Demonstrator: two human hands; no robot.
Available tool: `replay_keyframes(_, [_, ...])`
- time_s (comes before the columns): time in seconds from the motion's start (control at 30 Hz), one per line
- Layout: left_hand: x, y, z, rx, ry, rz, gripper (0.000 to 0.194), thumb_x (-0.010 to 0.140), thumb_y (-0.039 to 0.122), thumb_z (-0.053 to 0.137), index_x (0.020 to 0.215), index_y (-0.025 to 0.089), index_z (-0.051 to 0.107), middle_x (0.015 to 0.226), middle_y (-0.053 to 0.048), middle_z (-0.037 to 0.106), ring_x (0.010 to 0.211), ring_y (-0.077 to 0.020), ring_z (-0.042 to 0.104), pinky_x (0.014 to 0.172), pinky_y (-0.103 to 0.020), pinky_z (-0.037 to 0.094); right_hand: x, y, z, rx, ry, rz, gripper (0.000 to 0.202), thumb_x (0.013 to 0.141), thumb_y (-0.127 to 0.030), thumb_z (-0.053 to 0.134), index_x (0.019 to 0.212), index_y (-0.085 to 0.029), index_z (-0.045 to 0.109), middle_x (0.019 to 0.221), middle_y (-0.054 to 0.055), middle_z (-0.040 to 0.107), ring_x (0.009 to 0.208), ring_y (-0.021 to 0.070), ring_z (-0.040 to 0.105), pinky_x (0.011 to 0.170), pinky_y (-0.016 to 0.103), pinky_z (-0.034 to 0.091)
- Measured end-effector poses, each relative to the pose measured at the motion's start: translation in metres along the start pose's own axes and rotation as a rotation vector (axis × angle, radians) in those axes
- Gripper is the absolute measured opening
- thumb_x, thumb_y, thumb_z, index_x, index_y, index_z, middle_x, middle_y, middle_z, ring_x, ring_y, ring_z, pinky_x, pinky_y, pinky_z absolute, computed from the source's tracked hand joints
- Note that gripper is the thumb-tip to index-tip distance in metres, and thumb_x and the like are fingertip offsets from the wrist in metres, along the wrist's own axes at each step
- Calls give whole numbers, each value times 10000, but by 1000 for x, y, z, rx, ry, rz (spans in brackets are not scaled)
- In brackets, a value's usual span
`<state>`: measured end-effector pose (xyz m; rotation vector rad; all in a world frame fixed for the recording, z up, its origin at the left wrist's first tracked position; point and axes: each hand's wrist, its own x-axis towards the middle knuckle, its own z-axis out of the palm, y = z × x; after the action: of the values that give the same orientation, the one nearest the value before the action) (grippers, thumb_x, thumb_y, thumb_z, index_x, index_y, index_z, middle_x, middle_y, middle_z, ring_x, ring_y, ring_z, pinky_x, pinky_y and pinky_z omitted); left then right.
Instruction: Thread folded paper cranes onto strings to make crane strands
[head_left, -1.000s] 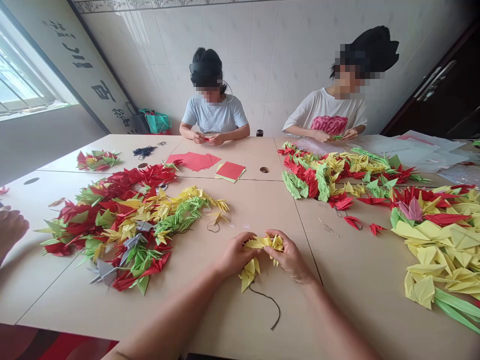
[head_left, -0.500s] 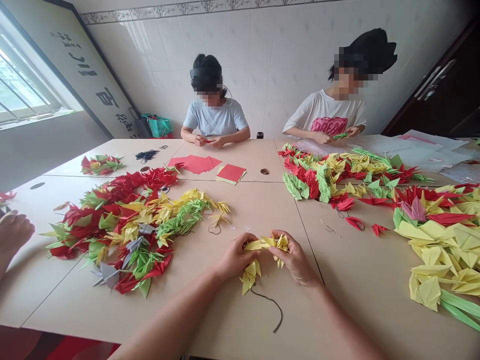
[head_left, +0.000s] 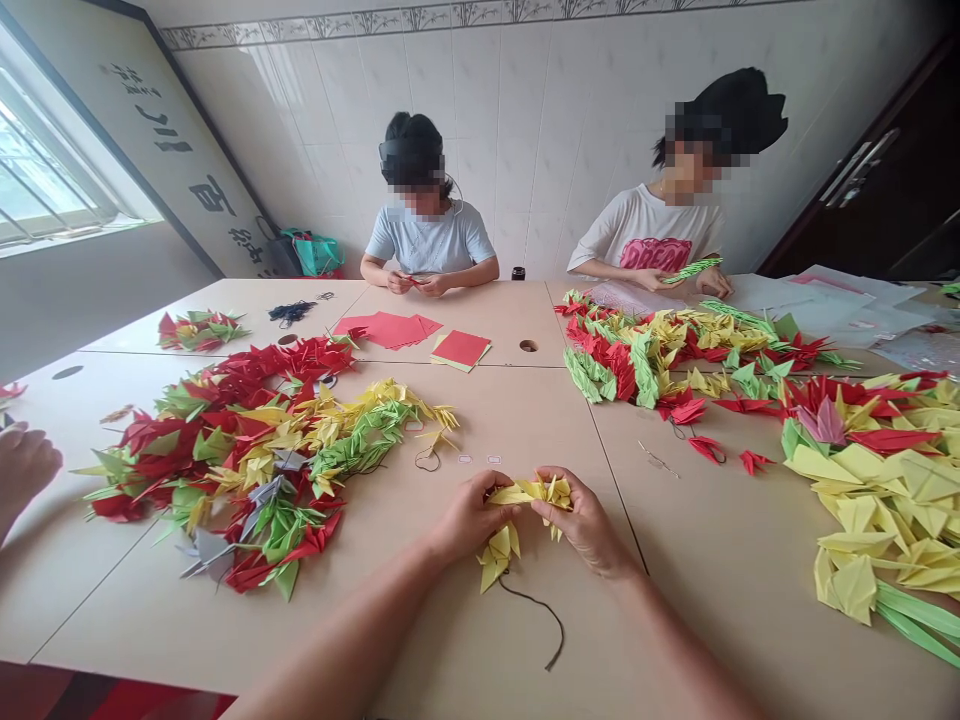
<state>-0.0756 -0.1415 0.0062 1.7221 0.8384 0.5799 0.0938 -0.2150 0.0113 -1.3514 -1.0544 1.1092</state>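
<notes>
Paper (head_left: 517,493), yellow and folded, is pinched by left hand (head_left: 472,515) and right hand (head_left: 590,522). Squeezing could crush its folds; tugging the trailing cord (head_left: 541,604) could tear them.

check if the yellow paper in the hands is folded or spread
Folded: the yellow paper shows pointed, layered shapes rather than flat sheets.

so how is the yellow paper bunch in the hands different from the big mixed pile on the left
The yellow bunch shows only yellow paper; the mixed pile combines red, green, yellow and grey. The yellow bunch is much smaller than the mixed pile. The left hand and right hand hold the yellow bunch, while the mixed pile lies on the table. Both are folded paper.
</notes>
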Motion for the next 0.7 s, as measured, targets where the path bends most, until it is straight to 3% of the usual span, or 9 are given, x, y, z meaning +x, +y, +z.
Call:
replay_keyframes(0.17, [0, -1, 2, -28, 3, -10, 317, 715, 386, 619, 927, 164, 540, 800, -14, 550, 670, -110, 473, 575, -218, 386, -2, -3, 2, -37, -7, -1, 358, 713, -392, 661, 1017, -230, 565, 927, 36, 591, 799, 179, 570, 671, 277, 492])
replay_keyframes(0.4, [0, -2, 3, -132, 3, -30, 318, 663, 348, 667, 827, 178, 455, 688, 54, 451, 580, -68, 389, 510, -187, 331, -1, -3, 2, -70, -1, -19, 355, 702, -412, 662, 1005, -246, 581, 976, 42, 610, 854, 208, 588, 687, 294, 499])
replay_keyframes(0.5, [1, -4, 4, -123, 0, -22, 322, 662, 364, 668, 832, 176, 469, 692, 49, 464, 585, -73, 399, 514, -192, 337, -2, -4, 3, -42, -13, 0, 363, 701, -410, 663, 1016, -252, 576, 998, 42, 616, 824, 201, 601, 664, 292, 503])
replay_keyframes(0.7, [1, -4, 4, 8, -8, 20, 321, 675, 384, 663, 871, 159, 544, 737, 4, 537, 637, -103, 468, 561, -218, 376, 0, 0, 5, -43, -47, -22, 332, 704, -332, 669, 1010, -243, 577, 1055, 54, 612, 965, 211, 567, 812, 319, 463])
